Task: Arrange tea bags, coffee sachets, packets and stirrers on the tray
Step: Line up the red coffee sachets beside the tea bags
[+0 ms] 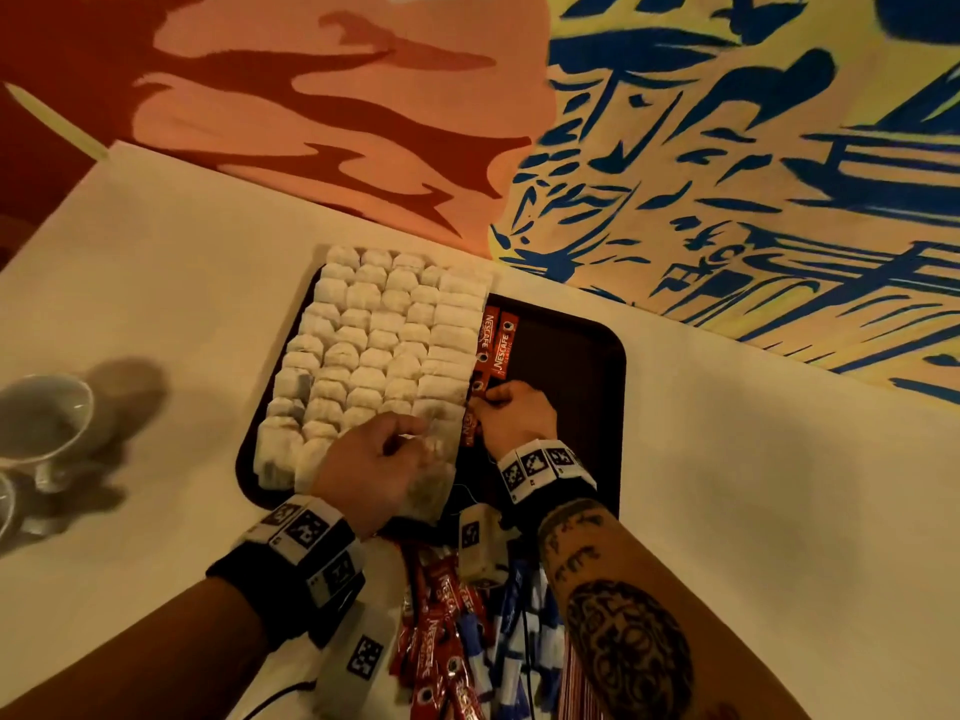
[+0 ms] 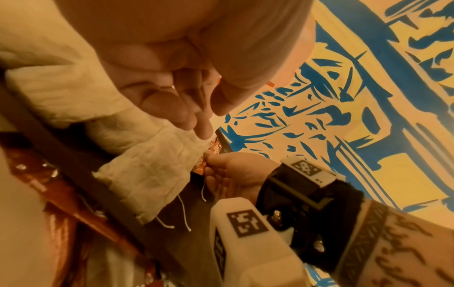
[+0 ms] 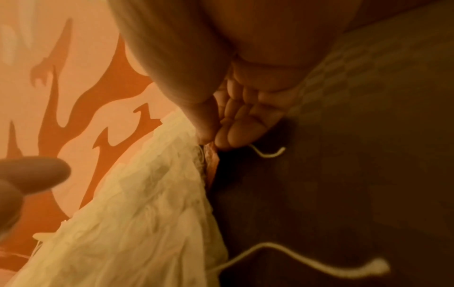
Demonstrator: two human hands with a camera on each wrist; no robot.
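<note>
Two white cups (image 1: pixel 44 423) stand at the left edge of a white-covered bench (image 1: pixel 156 283), above a carpet (image 1: pixel 727 148) patterned in orange, yellow and blue. A loose heap of red coffee sachets (image 1: pixel 441 641) and blue-and-white packets (image 1: pixel 519 631) lies between the person's forearms at the near edge. On the dark tray (image 1: pixel 571 366), rows of tea bags (image 1: pixel 374 345) fill the left half; two red sachets (image 1: pixel 496 345) lie beside them. The right hand (image 1: pixel 514 415) pinches another sachet (image 1: pixel 470 426) against the tea bags' edge. The left hand (image 1: pixel 371 467) rests loosely curled over the near tea bags, gripping nothing.
</note>
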